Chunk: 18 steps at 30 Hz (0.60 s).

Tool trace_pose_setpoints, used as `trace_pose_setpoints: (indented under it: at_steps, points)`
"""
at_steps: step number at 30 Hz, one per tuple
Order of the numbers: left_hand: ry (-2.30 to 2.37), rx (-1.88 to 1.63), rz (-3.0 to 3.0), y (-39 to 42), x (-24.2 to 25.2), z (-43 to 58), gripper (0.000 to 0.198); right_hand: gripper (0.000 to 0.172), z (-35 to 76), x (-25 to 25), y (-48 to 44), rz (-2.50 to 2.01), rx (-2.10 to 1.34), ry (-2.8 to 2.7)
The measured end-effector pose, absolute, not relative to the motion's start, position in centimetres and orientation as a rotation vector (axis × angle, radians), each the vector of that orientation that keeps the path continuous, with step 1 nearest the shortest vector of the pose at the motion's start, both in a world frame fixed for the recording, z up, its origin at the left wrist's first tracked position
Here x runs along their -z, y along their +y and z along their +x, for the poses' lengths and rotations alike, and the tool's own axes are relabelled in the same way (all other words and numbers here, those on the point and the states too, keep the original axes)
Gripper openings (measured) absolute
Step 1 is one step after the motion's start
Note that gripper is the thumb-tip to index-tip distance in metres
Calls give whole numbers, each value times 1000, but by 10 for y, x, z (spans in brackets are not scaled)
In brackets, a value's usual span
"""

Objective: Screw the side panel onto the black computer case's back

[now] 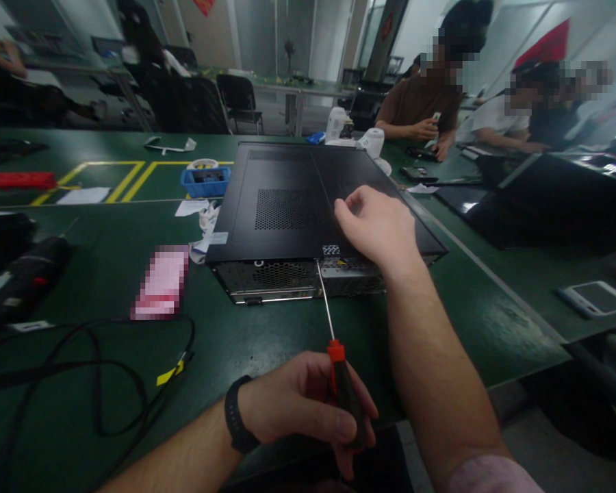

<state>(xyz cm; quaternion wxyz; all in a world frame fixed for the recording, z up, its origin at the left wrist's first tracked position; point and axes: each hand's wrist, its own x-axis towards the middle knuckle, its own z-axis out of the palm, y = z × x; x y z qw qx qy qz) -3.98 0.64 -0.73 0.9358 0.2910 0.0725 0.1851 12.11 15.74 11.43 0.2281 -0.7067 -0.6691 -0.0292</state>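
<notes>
A black desktop computer case [282, 171] lies flat on the green bench, its metal rear panel facing me. My left hand [308, 404], with a black band on the wrist, is closed around the red-and-black handle of a screwdriver [345, 383]. The screwdriver's thin shaft points away from me, and its tip meets the upper edge of the rear panel near the middle. On the right part of the case's top rests my right hand [377, 222], fingers curled in and thumb near the index finger. Whatever may be inside those fingers is hidden.
Left of the case are a blue bin [205, 181], a pink packet [161, 284], black cables [95, 370] and a dark power tool [25, 277]. A phone-like device [595, 299] and a black panel [539, 198] lie right. Co-workers sit across the bench.
</notes>
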Motion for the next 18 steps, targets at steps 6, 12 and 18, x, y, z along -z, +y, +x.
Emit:
trace_pose_setpoints:
  at_steps: [6,12,18]
  points:
    - [179,-379,593,6,5,-40,44,35,120,-115,156,-1945,76,-1841]
    - [171,-380,612,6,6,-40,43,34,121,-114,156,-1943,91,-1852]
    - [168,-397,650,6,6,-40,44,35,121,-114,157,-1941,99,-1852]
